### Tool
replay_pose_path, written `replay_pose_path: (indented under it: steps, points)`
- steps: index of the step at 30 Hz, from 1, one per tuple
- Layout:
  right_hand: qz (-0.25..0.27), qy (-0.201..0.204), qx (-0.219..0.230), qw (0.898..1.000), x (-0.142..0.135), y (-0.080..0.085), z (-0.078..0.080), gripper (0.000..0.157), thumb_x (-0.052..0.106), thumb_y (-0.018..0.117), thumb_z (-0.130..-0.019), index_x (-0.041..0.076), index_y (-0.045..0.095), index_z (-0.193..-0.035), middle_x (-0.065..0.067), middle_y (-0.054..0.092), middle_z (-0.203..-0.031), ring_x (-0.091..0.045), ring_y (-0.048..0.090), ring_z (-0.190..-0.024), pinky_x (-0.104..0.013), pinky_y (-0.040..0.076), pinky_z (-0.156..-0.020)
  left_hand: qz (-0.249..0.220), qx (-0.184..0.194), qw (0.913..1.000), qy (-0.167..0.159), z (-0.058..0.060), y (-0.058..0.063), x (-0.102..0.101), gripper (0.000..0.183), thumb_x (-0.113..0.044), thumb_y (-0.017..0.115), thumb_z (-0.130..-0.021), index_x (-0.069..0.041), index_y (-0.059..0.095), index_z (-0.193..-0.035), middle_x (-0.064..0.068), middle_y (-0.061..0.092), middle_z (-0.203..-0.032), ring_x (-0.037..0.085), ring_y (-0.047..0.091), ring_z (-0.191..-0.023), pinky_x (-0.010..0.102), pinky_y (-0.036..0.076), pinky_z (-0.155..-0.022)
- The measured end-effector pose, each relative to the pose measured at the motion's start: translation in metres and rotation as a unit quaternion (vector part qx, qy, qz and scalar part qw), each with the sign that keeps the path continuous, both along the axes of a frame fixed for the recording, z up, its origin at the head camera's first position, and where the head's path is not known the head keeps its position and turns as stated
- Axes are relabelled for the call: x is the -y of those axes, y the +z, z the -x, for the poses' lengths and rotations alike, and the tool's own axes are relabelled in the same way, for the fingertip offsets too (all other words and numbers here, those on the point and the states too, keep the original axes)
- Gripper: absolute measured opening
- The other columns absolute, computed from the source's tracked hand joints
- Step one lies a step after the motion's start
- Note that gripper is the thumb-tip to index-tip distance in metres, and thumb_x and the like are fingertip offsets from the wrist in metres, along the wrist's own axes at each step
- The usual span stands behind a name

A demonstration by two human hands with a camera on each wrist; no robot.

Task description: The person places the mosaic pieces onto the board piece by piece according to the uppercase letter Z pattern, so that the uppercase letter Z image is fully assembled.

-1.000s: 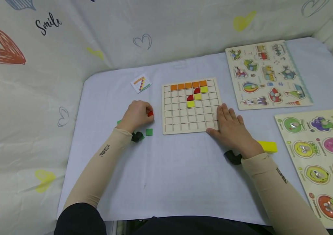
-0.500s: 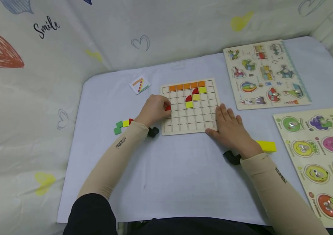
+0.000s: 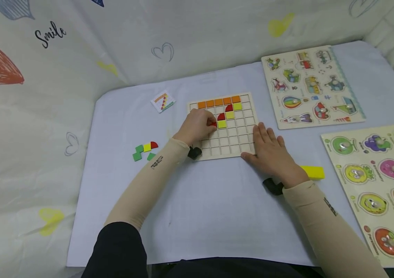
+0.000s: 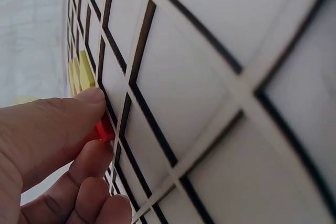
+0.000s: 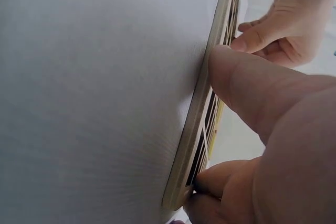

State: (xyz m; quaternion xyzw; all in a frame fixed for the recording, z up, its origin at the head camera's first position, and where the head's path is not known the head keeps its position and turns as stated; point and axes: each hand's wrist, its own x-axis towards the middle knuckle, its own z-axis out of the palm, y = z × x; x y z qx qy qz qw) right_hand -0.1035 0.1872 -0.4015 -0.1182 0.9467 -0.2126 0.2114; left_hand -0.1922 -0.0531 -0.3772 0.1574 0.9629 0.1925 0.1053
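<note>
My left hand (image 3: 198, 125) pinches a small red tile (image 4: 106, 128) between thumb and fingers, over the left part of the wooden grid board (image 3: 233, 149). In the head view, the tile is beside a yellow tile (image 3: 221, 124) in the grid. Orange tiles (image 3: 218, 102) line the board's top row, with red and yellow tiles stepping diagonally down below them. My right hand (image 3: 274, 156) rests on the board's lower right edge with its fingers straight. In the right wrist view, the right thumb (image 5: 226, 69) touches the board's side.
Loose green tiles (image 3: 136, 156), a yellow one (image 3: 147, 147) and a red one (image 3: 153, 144) lie left of the board. A small pattern card (image 3: 163, 101) lies behind them. Two picture puzzle boards (image 3: 313, 87) occupy the right side. A yellow block (image 3: 313, 172) sits by the right wrist.
My left hand has carried the red tile rightward from the table at the board's left onto the grid. The loose tiles behind it came into view. The right hand stays on the board.
</note>
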Motion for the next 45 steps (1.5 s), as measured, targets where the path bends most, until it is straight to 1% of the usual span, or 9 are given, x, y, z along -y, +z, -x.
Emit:
replay_pose_path:
  steps: [9,14,18,22,27,34,37,40,45]
  points:
    - [0.004,0.004,0.001,1.0,0.002,-0.004,0.0,0.101,0.048,0.057,-0.103,-0.004,-0.006,-0.163,-0.023,-0.015,-0.172,-0.053,-0.005,-0.159,-0.073,0.0,-0.125,0.003,0.012,0.9998,0.016,-0.004,0.0,0.01,0.031,-0.022,0.077,-0.094,-0.007,0.077,-0.122,0.007,0.076,-0.115,0.02,0.063,-0.102,0.033,0.054,-0.096]
    - [0.006,0.003,0.003,1.0,0.0,-0.004,0.002,0.101,0.047,0.057,-0.103,-0.004,-0.007,-0.163,-0.023,-0.017,-0.172,-0.053,-0.006,-0.159,-0.073,-0.002,-0.125,-0.001,0.013,0.9992,0.038,-0.01,0.002,0.028,0.03,-0.022,0.076,-0.094,-0.007,0.077,-0.12,0.006,0.074,-0.111,0.021,0.06,-0.102,0.034,0.052,-0.094]
    - [0.005,0.002,0.003,1.0,-0.003,-0.002,0.004,0.103,0.048,0.057,-0.103,-0.004,-0.008,-0.163,-0.023,-0.018,-0.171,-0.054,-0.007,-0.158,-0.074,-0.002,-0.124,0.001,0.024,0.9974,0.068,-0.017,0.005,0.046,0.032,-0.023,0.078,-0.093,-0.008,0.076,-0.121,0.005,0.071,-0.108,0.021,0.057,-0.101,0.034,0.052,-0.093]
    - [0.007,0.003,0.005,1.0,-0.004,-0.001,0.004,0.103,0.049,0.057,-0.103,-0.004,-0.008,-0.163,-0.024,-0.018,-0.171,-0.054,-0.007,-0.158,-0.074,-0.003,-0.124,0.012,0.023,0.9948,0.099,-0.024,0.008,0.07,0.034,-0.021,0.079,-0.092,-0.008,0.076,-0.122,0.006,0.073,-0.112,0.021,0.061,-0.104,0.036,0.053,-0.096]
    - [0.009,0.006,0.005,1.0,-0.002,-0.001,0.004,0.103,0.049,0.057,-0.103,-0.005,-0.008,-0.162,-0.025,-0.017,-0.171,-0.054,-0.007,-0.158,-0.074,-0.002,-0.124,0.028,0.026,0.9912,0.127,-0.041,0.011,0.11,0.038,-0.02,0.081,-0.089,-0.006,0.075,-0.124,0.009,0.074,-0.117,0.025,0.063,-0.109,0.04,0.052,-0.1]
    - [0.01,0.009,0.004,1.0,-0.001,0.002,0.003,0.102,0.048,0.057,-0.103,-0.005,-0.007,-0.162,-0.025,-0.017,-0.171,-0.054,-0.007,-0.158,-0.074,-0.002,-0.124,0.046,0.043,0.9874,0.145,-0.064,0.015,0.163,0.042,-0.02,0.08,-0.089,-0.005,0.073,-0.127,0.013,0.073,-0.122,0.029,0.063,-0.112,0.044,0.052,-0.101]
    - [0.012,0.009,0.006,1.0,-0.002,0.003,0.003,0.101,0.048,0.056,-0.104,-0.005,-0.008,-0.162,-0.025,-0.018,-0.171,-0.054,-0.008,-0.158,-0.075,-0.002,-0.124,0.049,0.051,0.9853,0.155,-0.069,0.015,0.178,0.039,-0.018,0.077,-0.09,-0.005,0.072,-0.127,0.014,0.073,-0.125,0.031,0.062,-0.118,0.047,0.051,-0.105]
    - [0.012,0.01,0.008,1.0,-0.002,0.003,0.003,0.102,0.048,0.056,-0.104,-0.005,-0.008,-0.162,-0.024,-0.018,-0.171,-0.054,-0.008,-0.158,-0.074,-0.003,-0.124,0.049,0.054,0.9833,0.167,-0.072,0.014,0.188,0.036,-0.016,0.075,-0.091,-0.004,0.073,-0.125,0.014,0.073,-0.125,0.032,0.061,-0.118,0.047,0.052,-0.104]
    - [0.007,0.012,0.012,1.0,-0.001,0.002,0.004,0.102,0.048,0.056,-0.104,-0.005,-0.008,-0.162,-0.025,-0.018,-0.17,-0.054,-0.008,-0.158,-0.074,-0.002,-0.124,0.05,0.054,0.9835,0.165,-0.075,0.014,0.195,0.034,-0.015,0.076,-0.092,-0.003,0.074,-0.124,0.015,0.074,-0.123,0.033,0.06,-0.117,0.048,0.053,-0.103]
